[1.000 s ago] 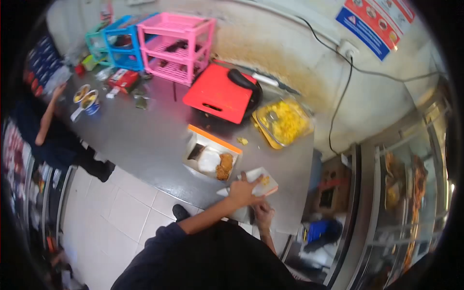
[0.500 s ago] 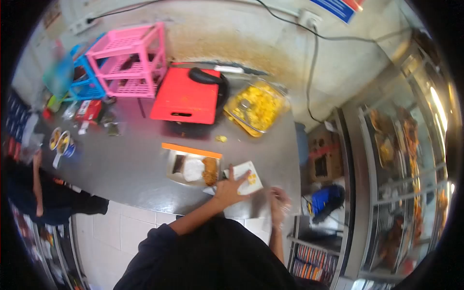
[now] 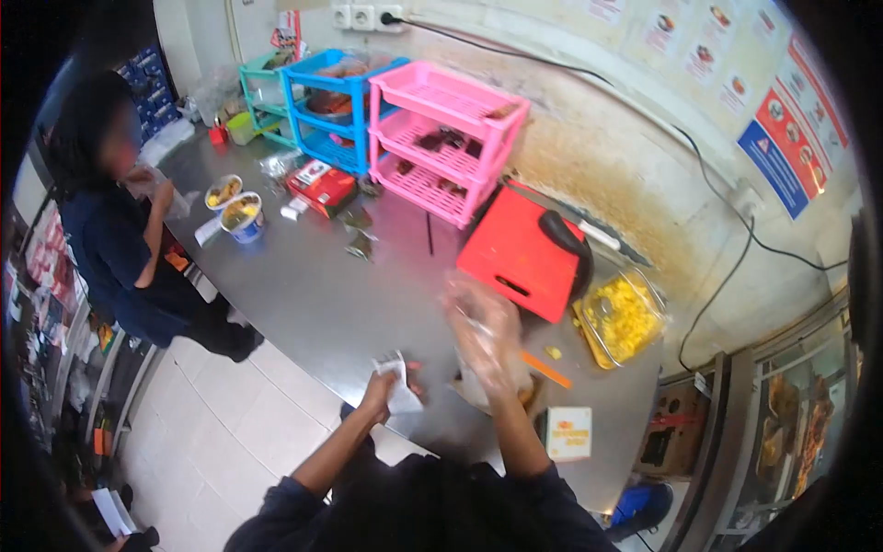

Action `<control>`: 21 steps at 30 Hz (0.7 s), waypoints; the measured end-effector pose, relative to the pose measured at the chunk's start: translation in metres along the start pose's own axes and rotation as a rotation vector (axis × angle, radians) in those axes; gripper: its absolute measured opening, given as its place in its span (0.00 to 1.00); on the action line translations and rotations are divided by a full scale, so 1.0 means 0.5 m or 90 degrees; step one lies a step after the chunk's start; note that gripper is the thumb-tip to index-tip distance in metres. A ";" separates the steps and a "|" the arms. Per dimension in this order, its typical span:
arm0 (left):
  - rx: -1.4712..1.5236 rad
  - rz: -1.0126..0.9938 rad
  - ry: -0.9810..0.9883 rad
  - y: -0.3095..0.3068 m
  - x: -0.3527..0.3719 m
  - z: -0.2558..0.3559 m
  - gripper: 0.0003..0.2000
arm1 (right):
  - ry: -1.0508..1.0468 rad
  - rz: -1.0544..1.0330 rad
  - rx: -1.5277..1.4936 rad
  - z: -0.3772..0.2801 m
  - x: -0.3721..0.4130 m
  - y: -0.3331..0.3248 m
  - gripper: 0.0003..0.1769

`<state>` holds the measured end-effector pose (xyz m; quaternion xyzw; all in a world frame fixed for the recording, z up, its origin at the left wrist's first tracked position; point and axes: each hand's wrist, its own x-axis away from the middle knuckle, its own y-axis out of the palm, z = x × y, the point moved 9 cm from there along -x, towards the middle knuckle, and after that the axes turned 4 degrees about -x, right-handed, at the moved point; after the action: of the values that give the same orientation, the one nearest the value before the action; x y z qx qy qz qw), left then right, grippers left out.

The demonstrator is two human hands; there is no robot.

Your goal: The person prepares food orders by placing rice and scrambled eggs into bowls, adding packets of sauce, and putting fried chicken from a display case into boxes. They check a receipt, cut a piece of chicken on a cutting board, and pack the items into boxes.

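Observation:
My left hand (image 3: 375, 397) is closed on a white paper slip (image 3: 401, 390) with print on it, held over the front edge of the steel table. My right hand (image 3: 486, 336), in a clear plastic glove, is raised above a food box; motion smears its fingers. Behind that hand and wrist, the food box (image 3: 471, 394) is mostly hidden, though its orange flap (image 3: 547, 370) shows. To the right of my right forearm stands a small white box (image 3: 568, 432) with orange print.
A red cutting board (image 3: 515, 253) leans near the wall beside a tub of yellow food pieces (image 3: 624, 317). Pink shelves (image 3: 441, 138) and blue shelves (image 3: 326, 115) stand behind. Two cups of food (image 3: 243, 221) sit left, near a person (image 3: 120, 221) at the table's far end.
The view has swung left. My left hand has left the small white box and now holds the paper slip. My gloved right hand has moved from the table's right side to above the food box.

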<state>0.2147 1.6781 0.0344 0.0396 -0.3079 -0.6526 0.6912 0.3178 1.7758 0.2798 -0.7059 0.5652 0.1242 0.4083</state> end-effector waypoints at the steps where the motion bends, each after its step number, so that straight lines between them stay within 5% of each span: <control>1: -0.171 0.136 0.040 -0.091 -0.023 0.007 0.19 | 0.024 -0.047 0.070 0.046 -0.035 0.092 0.10; 2: -0.202 0.139 0.192 -0.155 -0.067 -0.016 0.23 | 0.073 -0.092 0.167 0.112 -0.065 0.179 0.10; 4: -0.589 0.241 0.308 -0.144 -0.042 0.107 0.27 | 0.200 -0.179 0.374 0.275 -0.096 0.309 0.11; 5: -0.648 0.248 0.149 -0.144 -0.039 0.143 0.30 | 0.263 -0.209 0.442 0.352 -0.100 0.345 0.12; 6: -0.652 0.245 0.148 -0.166 -0.066 0.160 0.30 | 0.313 -0.213 0.484 0.412 -0.108 0.364 0.13; 8: -0.751 0.361 0.553 -0.176 -0.058 0.259 0.30 | 0.349 -0.091 0.431 0.478 -0.126 0.358 0.12; 12: -0.920 0.359 0.510 -0.240 -0.122 0.305 0.27 | 0.341 -0.077 0.434 0.522 -0.094 0.365 0.14; 14: -1.027 0.157 0.489 -0.239 -0.158 0.273 0.21 | 0.385 -0.106 0.436 0.527 -0.040 0.369 0.13; 18: -1.014 -0.098 0.445 -0.237 -0.136 0.298 0.25 | 0.583 -0.124 0.116 0.345 0.002 0.322 0.11; 21: -1.055 -0.105 0.392 -0.254 -0.144 0.293 0.33 | 0.597 0.145 -0.422 0.360 0.162 0.350 0.10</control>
<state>0.0363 1.7771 0.0680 -0.2776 0.4668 -0.6740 0.5007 0.2387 1.8436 0.0378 -0.7105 0.6888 0.0118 -0.1436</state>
